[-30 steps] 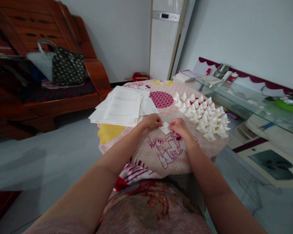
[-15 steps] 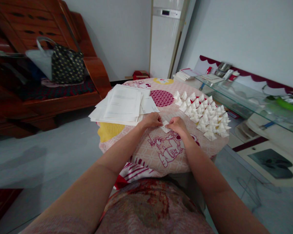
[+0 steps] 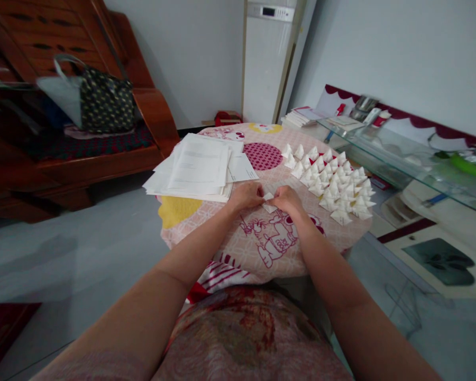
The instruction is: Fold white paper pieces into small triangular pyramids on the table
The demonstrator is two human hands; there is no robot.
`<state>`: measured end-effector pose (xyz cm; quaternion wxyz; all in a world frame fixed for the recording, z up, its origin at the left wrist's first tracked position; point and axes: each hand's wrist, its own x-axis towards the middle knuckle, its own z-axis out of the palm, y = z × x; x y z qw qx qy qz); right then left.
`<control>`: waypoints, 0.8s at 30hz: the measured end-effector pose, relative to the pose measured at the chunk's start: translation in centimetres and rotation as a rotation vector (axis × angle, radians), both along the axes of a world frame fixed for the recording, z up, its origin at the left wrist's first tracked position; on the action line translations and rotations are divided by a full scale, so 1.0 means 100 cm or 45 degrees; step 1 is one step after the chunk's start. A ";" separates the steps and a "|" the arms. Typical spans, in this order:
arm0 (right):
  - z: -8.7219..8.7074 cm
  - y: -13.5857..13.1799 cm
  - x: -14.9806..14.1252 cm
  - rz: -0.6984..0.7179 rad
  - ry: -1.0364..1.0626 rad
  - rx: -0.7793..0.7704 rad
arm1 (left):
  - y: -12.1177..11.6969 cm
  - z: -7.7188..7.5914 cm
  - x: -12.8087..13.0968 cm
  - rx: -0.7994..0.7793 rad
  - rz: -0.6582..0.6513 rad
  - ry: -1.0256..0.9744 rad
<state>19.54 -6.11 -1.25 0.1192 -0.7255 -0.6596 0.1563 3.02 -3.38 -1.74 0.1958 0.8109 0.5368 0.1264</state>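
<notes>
Both of my hands meet over a small white folded paper piece [image 3: 268, 202] on a pink cartoon-print tablecloth [image 3: 262, 243]. My left hand [image 3: 246, 194] pinches its left side with closed fingers. My right hand [image 3: 286, 200] pinches the right side, fingers curled. Most of the piece is covered by my fingers. Several finished white folded paper triangles [image 3: 333, 182] stand in rows to the right of my hands. A stack of white paper sheets [image 3: 198, 169] lies to the left, just beyond my left hand.
A wooden bench [image 3: 63, 153] with a dark patterned bag [image 3: 103, 103] stands at the left. A tall white air conditioner [image 3: 265, 58] is at the back. A glass shelf [image 3: 400, 159] with books and a green object runs along the right. Grey floor surrounds the table.
My hands have drawn closer together over the folded piece, which now shows less between my fingers. The view has shifted slightly.
</notes>
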 end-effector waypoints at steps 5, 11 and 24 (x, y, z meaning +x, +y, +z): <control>0.001 0.000 -0.001 0.006 -0.008 0.005 | -0.001 0.003 0.000 -0.022 0.012 -0.032; 0.002 -0.002 -0.002 -0.003 -0.026 0.026 | 0.004 0.004 -0.001 -0.134 0.018 -0.089; 0.005 0.002 0.008 -0.100 0.322 -0.192 | 0.007 0.002 -0.007 -0.286 -0.011 -0.260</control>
